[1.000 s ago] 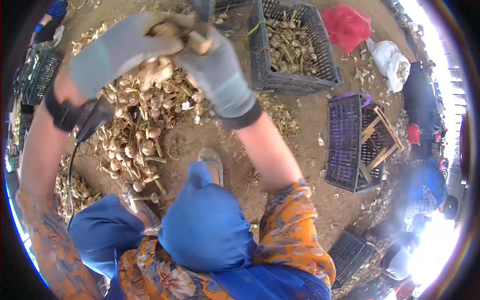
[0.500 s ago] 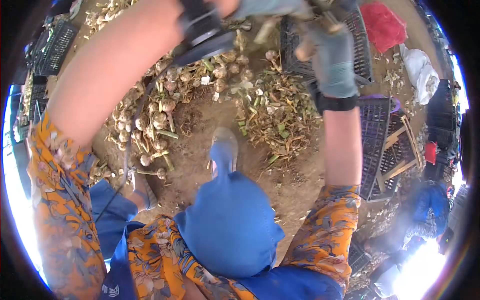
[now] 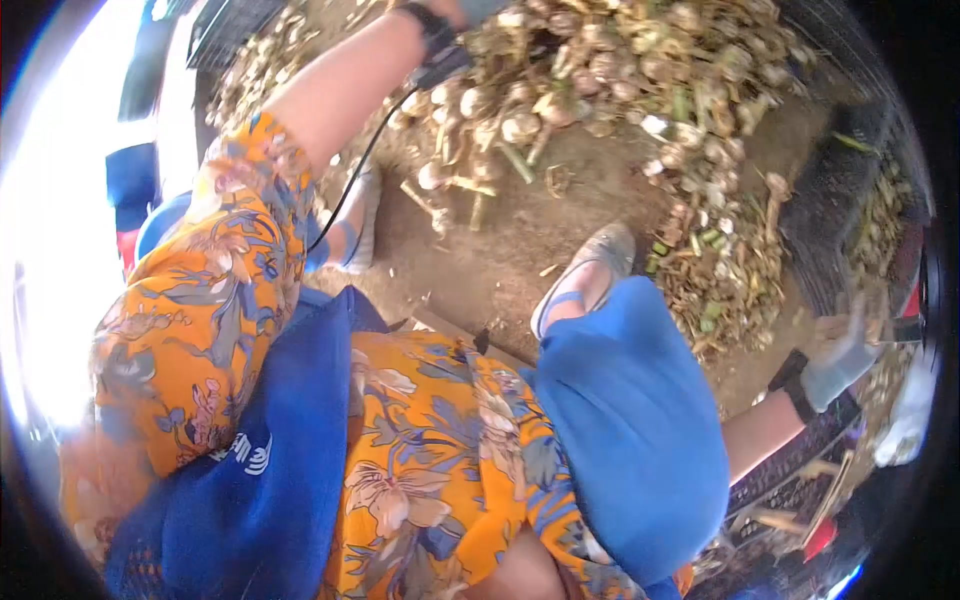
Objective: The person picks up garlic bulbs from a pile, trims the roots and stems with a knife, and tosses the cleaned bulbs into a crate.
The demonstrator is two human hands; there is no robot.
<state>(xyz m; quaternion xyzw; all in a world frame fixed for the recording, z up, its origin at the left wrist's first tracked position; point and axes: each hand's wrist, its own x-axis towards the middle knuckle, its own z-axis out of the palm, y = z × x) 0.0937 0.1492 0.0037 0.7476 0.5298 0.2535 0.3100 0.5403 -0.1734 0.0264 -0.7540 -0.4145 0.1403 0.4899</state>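
Observation:
My left hand, in a grey glove, reaches to the top edge over the garlic heap; its fingers are cut off by the frame. Whole garlic bulbs with dry stalks make up the heap. At the far right is my right hand, also gloved, beside a black plastic crate. Its fingers are blurred but look spread apart, and I can make out nothing held in them. A pile of cut stalks and leaves lies between my right shoe and the crate.
My right shoe and left shoe stand on the dirt floor before the garlic. More crates with wooden slats lie at the lower right, near a white sack. A black cable hangs from my left wrist.
The view has swung left. My hands, close together near the crate before, are now far apart, the left over the garlic heap and the right out beside the crate.

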